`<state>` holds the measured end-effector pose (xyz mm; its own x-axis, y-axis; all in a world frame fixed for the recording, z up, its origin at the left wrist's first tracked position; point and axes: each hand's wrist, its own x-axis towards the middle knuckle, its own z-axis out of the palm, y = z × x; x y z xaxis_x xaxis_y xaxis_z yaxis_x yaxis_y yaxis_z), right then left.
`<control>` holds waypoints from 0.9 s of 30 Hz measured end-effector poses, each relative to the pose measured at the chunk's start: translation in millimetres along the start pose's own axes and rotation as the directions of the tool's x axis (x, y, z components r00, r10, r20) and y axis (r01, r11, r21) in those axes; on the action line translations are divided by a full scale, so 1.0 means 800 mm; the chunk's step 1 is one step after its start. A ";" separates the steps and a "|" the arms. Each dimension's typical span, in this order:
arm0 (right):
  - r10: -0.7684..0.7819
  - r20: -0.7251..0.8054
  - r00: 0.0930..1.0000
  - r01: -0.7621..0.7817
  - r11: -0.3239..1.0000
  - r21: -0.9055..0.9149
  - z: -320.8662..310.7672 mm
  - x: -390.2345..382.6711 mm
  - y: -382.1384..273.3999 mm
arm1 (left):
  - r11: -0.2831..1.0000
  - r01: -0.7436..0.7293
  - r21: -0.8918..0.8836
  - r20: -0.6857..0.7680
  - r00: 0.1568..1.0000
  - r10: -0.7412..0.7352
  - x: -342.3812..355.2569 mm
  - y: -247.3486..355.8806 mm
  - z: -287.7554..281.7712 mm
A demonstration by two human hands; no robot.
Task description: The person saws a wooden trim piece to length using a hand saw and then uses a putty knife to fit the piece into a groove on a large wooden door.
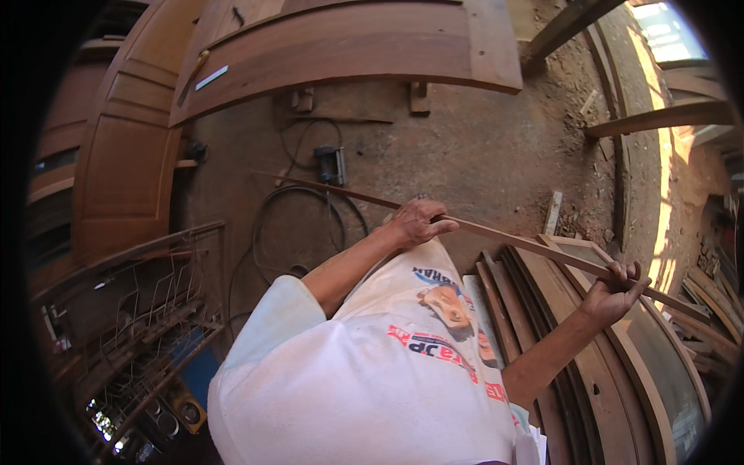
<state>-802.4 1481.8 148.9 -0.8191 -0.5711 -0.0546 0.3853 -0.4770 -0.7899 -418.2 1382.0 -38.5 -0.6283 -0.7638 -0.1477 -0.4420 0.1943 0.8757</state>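
Note:
Both my hands hold a long thin wooden strip (527,242) that runs slantwise from the upper left to the right, above the dirt floor. My left hand (418,221) is closed around the strip near its middle. My right hand (616,291) grips it farther to the right, with the fingers curled over the top. The strip's left end (267,176) hangs free above the floor, and its right end passes over a stack of wood. My white printed shirt fills the lower middle of the view.
A large brown wooden door panel (349,46) rests on blocks at the top. A power tool (329,163) and a black cable (263,225) lie on the floor. Curved wooden frames (566,341) are stacked at right. A wire rack (155,294) and panelled doors (124,155) stand at left.

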 end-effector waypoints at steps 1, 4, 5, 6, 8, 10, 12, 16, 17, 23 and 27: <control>-0.078 0.022 0.997 0.078 0.997 -0.025 0.016 0.005 -0.013 | 1.000 -0.013 -0.025 0.011 1.000 0.013 0.014 0.009 0.002; -0.191 0.061 0.980 0.196 0.976 -0.090 0.068 0.047 -0.036 | 0.999 -0.035 -0.029 0.008 0.999 0.035 0.041 0.063 -0.003; -0.223 0.068 0.972 0.230 0.965 -0.129 0.080 0.064 -0.040 | 0.999 -0.021 -0.032 -0.006 1.000 0.021 0.047 0.081 -0.004; -0.252 0.078 0.965 0.262 0.950 -0.168 0.095 0.079 -0.044 | 0.999 -0.007 -0.038 -0.022 1.000 0.006 0.051 0.096 -0.002; -0.239 0.045 0.970 0.244 0.953 -0.179 0.122 0.111 -0.039 | 0.994 0.068 -0.087 -0.040 0.997 -0.072 0.052 0.116 0.007; -0.219 0.106 0.970 0.234 0.960 -0.155 0.125 0.152 -0.028 | 0.987 0.120 -0.110 -0.056 0.990 -0.127 0.072 0.130 0.002; -0.186 0.203 0.961 0.219 0.964 -0.152 0.130 0.195 -0.003 | 0.975 0.184 -0.125 -0.051 0.980 -0.192 0.079 0.148 0.004; -0.051 0.397 0.917 0.176 0.943 -0.284 0.163 0.250 0.048 | 0.956 0.276 -0.096 -0.226 0.930 -0.291 0.077 0.160 0.017; -0.018 0.453 0.892 0.176 0.934 -0.310 0.168 0.262 0.054 | 0.955 0.280 -0.100 -0.261 0.919 -0.297 0.075 0.161 0.021; 0.004 0.631 0.776 0.244 0.920 -0.306 0.231 0.314 0.068 | 0.974 0.222 -0.040 -0.508 0.835 -0.211 0.118 0.186 0.004; -0.058 0.738 0.673 0.245 0.958 -0.149 0.287 0.360 0.070 | 0.981 0.185 0.052 -0.592 0.797 -0.119 0.160 0.205 -0.024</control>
<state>-919.2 1137.6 229.1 -0.2597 -0.8495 0.4592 0.1054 -0.4976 -0.8610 -559.1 1304.3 94.6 -0.0691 -0.9964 0.0499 -0.5831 0.0810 0.8084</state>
